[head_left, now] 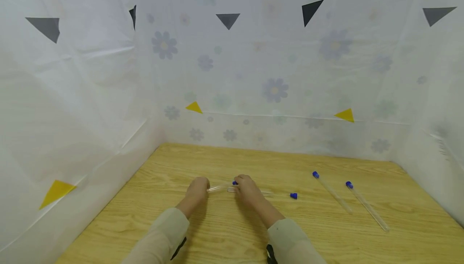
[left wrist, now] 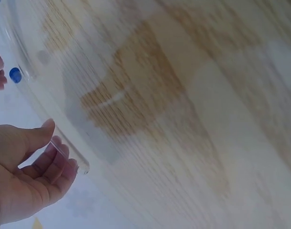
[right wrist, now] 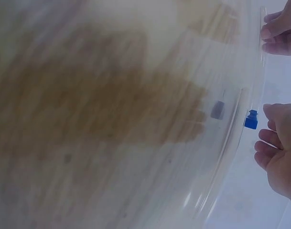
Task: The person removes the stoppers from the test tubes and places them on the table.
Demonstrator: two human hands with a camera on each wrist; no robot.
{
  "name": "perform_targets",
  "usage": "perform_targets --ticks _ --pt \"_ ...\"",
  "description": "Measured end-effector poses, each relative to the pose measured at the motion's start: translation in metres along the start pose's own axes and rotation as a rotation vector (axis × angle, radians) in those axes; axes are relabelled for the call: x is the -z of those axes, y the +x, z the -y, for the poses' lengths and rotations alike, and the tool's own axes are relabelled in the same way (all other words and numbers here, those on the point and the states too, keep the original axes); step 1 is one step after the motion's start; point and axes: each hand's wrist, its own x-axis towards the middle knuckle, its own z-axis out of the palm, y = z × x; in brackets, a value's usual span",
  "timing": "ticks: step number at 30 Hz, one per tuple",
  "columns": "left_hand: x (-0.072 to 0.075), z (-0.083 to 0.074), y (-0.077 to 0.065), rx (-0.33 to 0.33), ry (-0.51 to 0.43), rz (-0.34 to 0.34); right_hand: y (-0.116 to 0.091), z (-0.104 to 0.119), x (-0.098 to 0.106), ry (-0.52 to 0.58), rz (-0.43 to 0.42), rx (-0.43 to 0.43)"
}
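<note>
My left hand pinches a clear tube near its closed end, thumb on one side and fingers on the other. At the tube's other end sits a blue cap. My right hand is beside that cap, thumb and fingers loosely bent and spread, fingertips close to it with a small gap. Under the right hand in the head view, a second clear tube lies on the table without a cap on its visible end. A loose blue cap lies to its right.
Two tubes with blue caps, a nearer one and a farther one, lie slanted on the right of the wood-grain table. White flower-print sheeting encloses the table at the back and both sides.
</note>
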Motion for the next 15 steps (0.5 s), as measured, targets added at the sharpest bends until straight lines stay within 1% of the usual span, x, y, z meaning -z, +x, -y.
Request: perform_targets --ticks 1,2,3,6,8,10,11,13,15 --pt "-0.005 0.004 0.003 -0.012 0.001 0.002 0.000 0.000 0.000 -0.001 -0.001 -0.002" --pt "-0.004 0.004 0.002 -0.023 0.000 0.000 0.000 -0.001 0.000 -0.003 -0.004 -0.001" --pt "0.002 -0.001 -0.001 -0.023 -0.007 0.003 0.000 -0.001 0.000 -0.008 -0.007 0.001" --pt "0.051 -0.038 -0.027 0.022 -0.027 0.068 0.001 -0.003 -0.002 -0.036 -0.023 0.014" --pt "0.076 -0.057 -0.042 0.008 -0.031 0.074 0.001 -0.004 -0.003 -0.054 -0.035 0.026" --pt "0.094 -0.071 -0.054 -0.011 -0.028 0.079 0.001 -0.005 -0.004 -0.066 -0.041 0.032" --pt "0.098 -0.074 -0.056 -0.007 -0.039 0.089 0.001 -0.006 -0.003 -0.063 -0.037 0.028" --pt "0.103 -0.078 -0.059 -0.020 -0.050 0.094 0.000 -0.006 -0.003 -0.058 -0.020 0.014" --pt "0.102 -0.077 -0.058 -0.030 -0.059 0.090 0.000 -0.006 -0.002 -0.056 -0.002 0.002"
